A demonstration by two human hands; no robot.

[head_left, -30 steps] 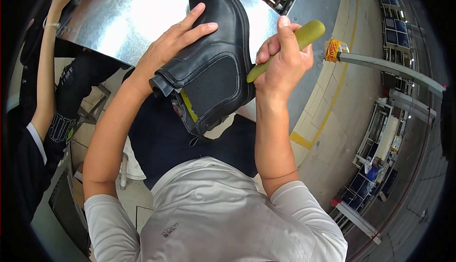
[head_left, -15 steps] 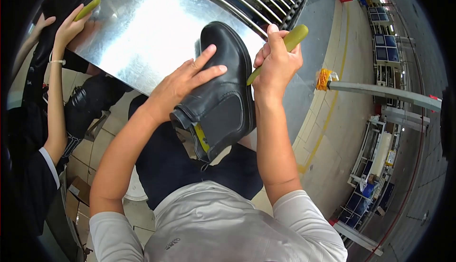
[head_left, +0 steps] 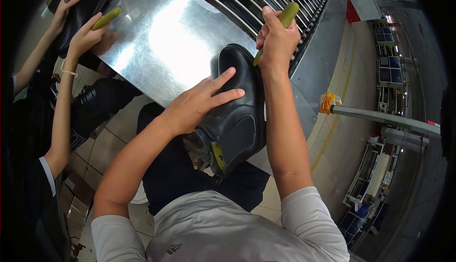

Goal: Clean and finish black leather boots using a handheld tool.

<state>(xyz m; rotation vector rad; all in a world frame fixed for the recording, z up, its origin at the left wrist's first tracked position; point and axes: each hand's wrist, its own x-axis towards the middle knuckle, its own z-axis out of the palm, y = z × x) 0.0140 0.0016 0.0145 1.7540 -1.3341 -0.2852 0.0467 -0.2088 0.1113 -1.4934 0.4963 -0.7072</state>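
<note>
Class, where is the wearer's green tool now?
In the head view, the green tool is above and right of centre, in the right grip, its lower end beside the black boot.

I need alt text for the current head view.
A person's left hand rests on a black ankle boot while the right hand grips a yellow-green tool, its end at the boot's edge near the toe. Beyond is a metal table; at left, a co-worker's hand holds a similar tool.
</note>
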